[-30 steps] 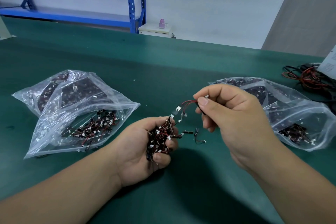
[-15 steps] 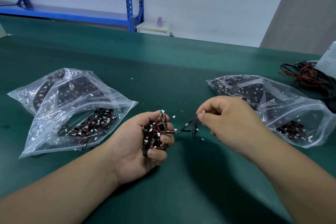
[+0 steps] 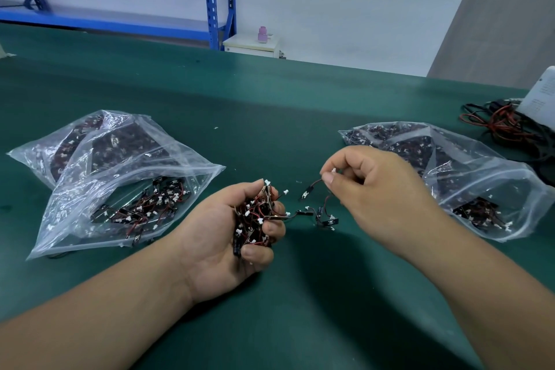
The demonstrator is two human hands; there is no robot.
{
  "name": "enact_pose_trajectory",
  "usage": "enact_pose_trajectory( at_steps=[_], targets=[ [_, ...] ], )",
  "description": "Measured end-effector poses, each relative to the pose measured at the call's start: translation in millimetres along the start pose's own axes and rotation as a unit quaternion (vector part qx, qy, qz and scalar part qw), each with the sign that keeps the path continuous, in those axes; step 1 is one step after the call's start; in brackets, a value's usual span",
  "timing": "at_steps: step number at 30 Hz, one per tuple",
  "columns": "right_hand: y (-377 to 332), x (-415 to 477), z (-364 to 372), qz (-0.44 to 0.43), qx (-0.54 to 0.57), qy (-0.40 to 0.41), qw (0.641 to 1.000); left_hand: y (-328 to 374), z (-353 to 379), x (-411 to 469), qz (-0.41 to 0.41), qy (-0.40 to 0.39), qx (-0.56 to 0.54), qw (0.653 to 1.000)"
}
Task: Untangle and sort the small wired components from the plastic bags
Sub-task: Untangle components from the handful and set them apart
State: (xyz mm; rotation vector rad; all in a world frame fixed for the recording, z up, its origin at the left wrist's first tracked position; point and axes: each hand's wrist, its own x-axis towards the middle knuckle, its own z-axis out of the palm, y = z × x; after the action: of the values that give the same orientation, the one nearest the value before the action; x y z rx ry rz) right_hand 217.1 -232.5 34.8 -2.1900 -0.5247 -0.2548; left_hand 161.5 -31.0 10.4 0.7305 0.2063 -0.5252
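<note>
The left hand point(image 3: 222, 237), palm up near the middle of the green table point(image 3: 270, 105), is clenched around a tangled clump of small wired components point(image 3: 255, 221). Just right of it, the right hand point(image 3: 378, 189) pinches one red-black wire point(image 3: 313, 185) between thumb and forefinger. A few linked components point(image 3: 322, 218) trail between the hands. The left plastic bags point(image 3: 192, 171) and right plastic bags point(image 3: 495, 177) lie on either side, holding more components. A loose cable bundle point(image 3: 510, 129) sits far right.

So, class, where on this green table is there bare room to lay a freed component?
Bare table lies behind and between the left bags and right bags, also nearest you between the forearms. Crowded: far right, by the cable pile.
</note>
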Motion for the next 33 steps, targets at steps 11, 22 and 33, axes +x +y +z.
enact_pose_trajectory(
  at_steps=[11, 22, 33],
  targets=[
    [6.9, 0.6, -6.5, -0.005, -0.110, 0.031, 0.993, -0.1, -0.7, 1.3, 0.001, 0.001, 0.008, 1.000],
    [2.3, -0.2, -12.7, -0.008, -0.201, 0.069, 0.977, -0.5, 1.3, -0.3, 0.006, 0.005, 0.011, 1.000],
    [-6.2, 5.2, -22.1, 0.116, -0.119, -0.014, 0.986, 0.1, 1.8, -1.4, 0.004, 0.003, 0.009, 1.000]
  ],
)
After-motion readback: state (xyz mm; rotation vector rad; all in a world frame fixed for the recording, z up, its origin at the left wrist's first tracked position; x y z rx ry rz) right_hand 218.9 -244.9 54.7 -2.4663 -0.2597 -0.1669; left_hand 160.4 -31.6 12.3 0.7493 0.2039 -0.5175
